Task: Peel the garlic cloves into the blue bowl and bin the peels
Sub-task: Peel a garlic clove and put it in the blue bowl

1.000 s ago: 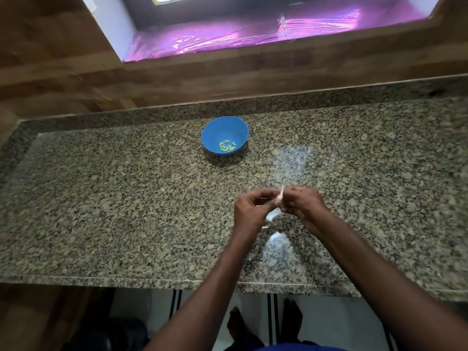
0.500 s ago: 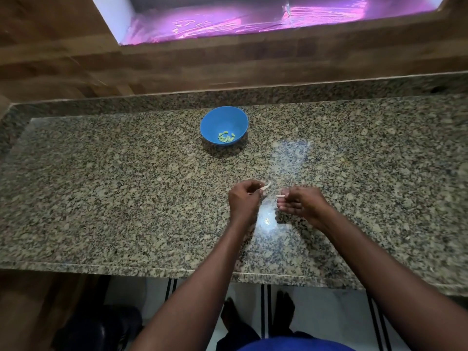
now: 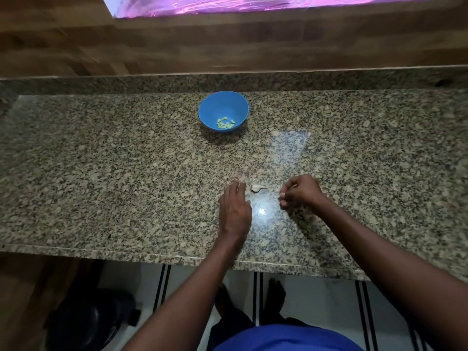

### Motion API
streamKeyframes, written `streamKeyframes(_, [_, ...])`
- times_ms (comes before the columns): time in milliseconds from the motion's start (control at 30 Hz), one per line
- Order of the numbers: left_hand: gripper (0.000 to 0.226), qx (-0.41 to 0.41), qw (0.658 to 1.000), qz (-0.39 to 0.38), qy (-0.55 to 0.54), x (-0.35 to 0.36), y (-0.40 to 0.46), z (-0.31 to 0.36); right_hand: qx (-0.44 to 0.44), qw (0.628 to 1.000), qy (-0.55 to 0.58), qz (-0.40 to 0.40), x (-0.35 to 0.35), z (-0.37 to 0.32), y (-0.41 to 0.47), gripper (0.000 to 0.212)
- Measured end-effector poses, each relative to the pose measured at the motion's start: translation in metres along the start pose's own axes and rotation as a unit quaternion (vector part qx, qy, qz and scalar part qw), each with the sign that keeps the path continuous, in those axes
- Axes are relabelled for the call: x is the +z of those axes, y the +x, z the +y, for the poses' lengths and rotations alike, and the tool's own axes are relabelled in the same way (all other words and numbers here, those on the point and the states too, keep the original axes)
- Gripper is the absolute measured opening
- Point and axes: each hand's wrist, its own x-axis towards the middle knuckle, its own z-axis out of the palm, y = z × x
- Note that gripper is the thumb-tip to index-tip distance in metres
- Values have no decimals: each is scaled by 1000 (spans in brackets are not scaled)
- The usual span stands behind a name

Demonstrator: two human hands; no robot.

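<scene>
**Head view: hands, garlic and bowl on granite counter**

- Left hand (image 3: 234, 210): palm down on the granite counter (image 3: 101, 173), fingers straight and together, pointing away from the person; released, holding nothing. Forearm reaches in from the lower centre.
- Garlic clove (image 3: 257, 188): pale, with a thin tail pointing right; lies on the counter just beside the left fingertips, between the two hands, touched by neither.
- Right hand (image 3: 300, 191): knuckles up, fingers curled inward, thumb and forefinger pinched near a pale sliver at the top of the hand; too small to tell what it is, possibly peel. Forearm enters from the lower right.
- Blue bowl (image 3: 229, 102): upright, well beyond the hands, toward the back of the counter; holds a small heap of peeled cloves (image 3: 225, 123), yellowish green.
- Backdrop: wooden wall panel (image 3: 228, 46) behind the counter.
- Writing, brands, labels: none legible.
</scene>
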Motion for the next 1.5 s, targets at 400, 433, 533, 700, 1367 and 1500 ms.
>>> streamKeyframes(400, [58,35,996,-49,59,8,-13,-11,19,996,-66,-50,2,-6,9,25])
streamKeyframes(433, [58,36,996,-52,62,8,-12,-11,22,996,-67,-47,2,-7,9,24])
streamKeyframes(533, [58,35,996,-56,66,8,-12,-10,23,996,-78,-33,4,-9,6,16])
streamKeyframes(700, [58,38,994,-54,85,10,-12,-11,-15,990,-141,20,14,-5,0,14])
streamKeyframes(1367, [58,42,994,-38,97,13,-13,-13,67,996,-32,-50,2,-11,-4,13])
streamKeyframes(1500, [58,46,993,-37,98,11,-11,-12,57,994,-89,-11,11,-9,-3,9])
